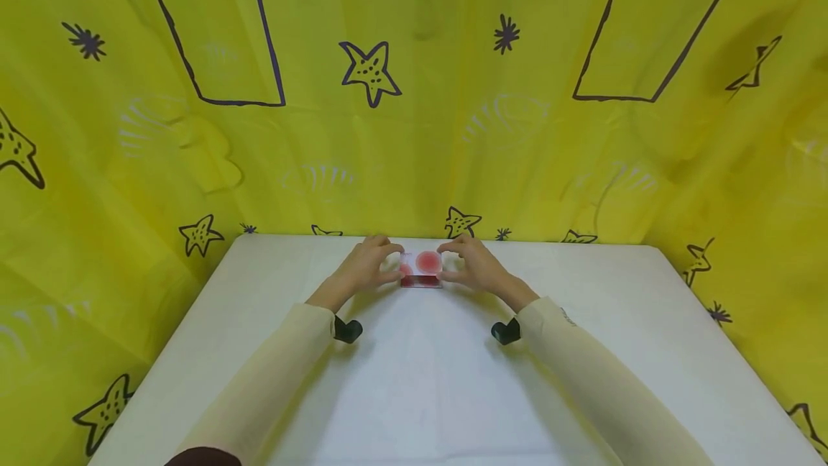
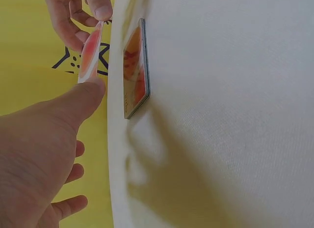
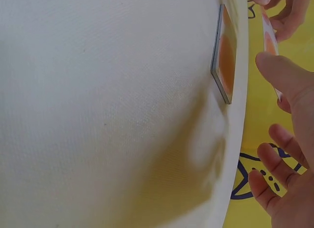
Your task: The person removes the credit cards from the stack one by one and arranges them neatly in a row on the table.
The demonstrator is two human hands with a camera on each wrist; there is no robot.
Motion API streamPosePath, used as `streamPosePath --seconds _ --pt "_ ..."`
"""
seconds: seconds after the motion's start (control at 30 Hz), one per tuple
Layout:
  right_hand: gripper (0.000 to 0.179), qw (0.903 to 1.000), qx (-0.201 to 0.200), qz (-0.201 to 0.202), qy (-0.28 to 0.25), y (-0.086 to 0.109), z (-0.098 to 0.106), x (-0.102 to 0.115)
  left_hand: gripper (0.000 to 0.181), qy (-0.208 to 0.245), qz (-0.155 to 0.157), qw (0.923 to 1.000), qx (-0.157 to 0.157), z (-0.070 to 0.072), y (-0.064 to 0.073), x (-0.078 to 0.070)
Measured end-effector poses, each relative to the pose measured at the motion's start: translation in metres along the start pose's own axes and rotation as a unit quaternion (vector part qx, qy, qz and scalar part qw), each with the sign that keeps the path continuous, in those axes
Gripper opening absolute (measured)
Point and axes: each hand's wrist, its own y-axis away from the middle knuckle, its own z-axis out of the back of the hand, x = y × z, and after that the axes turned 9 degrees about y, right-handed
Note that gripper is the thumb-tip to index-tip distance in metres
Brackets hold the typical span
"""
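Between my two hands is a thin white card (image 1: 421,263) with red round patches. My left hand (image 1: 365,266) pinches its left end between thumb and fingers, and my right hand (image 1: 477,266) pinches the right end. In the left wrist view the card (image 2: 91,54) is seen nearly edge-on, raised off the table. Just below it, a flat rectangular stack (image 2: 136,68) with layered edges and an orange-red glossy top lies on the white surface; I cannot tell whether it is cards or a booklet. The right wrist view shows this stack (image 3: 224,56) apart from both hands.
The white table (image 1: 414,380) reaches forward to a back edge just beyond the hands. Yellow cloth (image 1: 427,149) with dark star and frame drawings hangs behind and along both sides. Black pieces (image 1: 348,330) show at both sleeve cuffs.
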Motion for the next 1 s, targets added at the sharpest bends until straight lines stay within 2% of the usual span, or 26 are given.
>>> streamPosePath --seconds 0.4,0.57,0.73,1.0 --pt "0.050 0.9997 0.016 0.013 -0.014 -0.004 0.005 0.011 0.048 -0.029 -0.027 0.9991 -0.013 0.011 0.008 0.006" --pt "0.049 0.9993 0.022 0.029 -0.011 -0.010 0.006 0.020 0.047 -0.031 -0.029 0.9989 -0.020 0.017 0.016 0.011" --pt "0.048 0.9988 0.025 0.041 -0.004 -0.017 0.005 0.029 0.047 -0.034 -0.050 0.9973 -0.041 0.026 0.026 0.017" --pt "0.046 0.9984 0.013 0.053 -0.012 -0.026 0.000 0.042 0.045 -0.030 -0.053 0.9973 -0.039 0.041 0.041 0.022"
